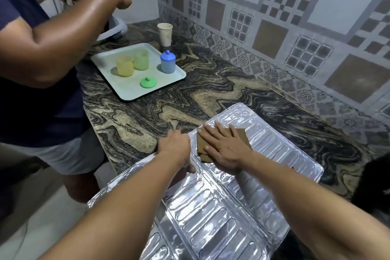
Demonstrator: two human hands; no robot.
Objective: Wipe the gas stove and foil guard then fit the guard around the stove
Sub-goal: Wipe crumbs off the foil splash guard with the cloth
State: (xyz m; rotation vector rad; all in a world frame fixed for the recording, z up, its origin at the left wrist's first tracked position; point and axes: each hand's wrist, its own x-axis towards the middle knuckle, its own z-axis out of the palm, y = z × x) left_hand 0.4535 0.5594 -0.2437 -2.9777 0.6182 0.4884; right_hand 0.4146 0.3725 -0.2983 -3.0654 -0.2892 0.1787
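A shiny embossed foil guard (263,150) lies unfolded across the marble counter's near edge, its lower panels hanging toward me. My right hand (223,146) lies flat, fingers straight and spread, pressing a folded brown cloth (242,136) onto the guard's upper panel. My left hand (175,145) grips the guard's left edge, fingers curled over it. A dark shape (373,183) at the right edge may be the stove; most of it is out of view.
Another person (42,53) stands at the left by the counter, arms raised. On the marble counter (147,120) sit a pale tray (109,59) with yellow, green and blue cups (167,62) and a green lid (147,82), and a paper cup (165,34). Patterned tile wall behind.
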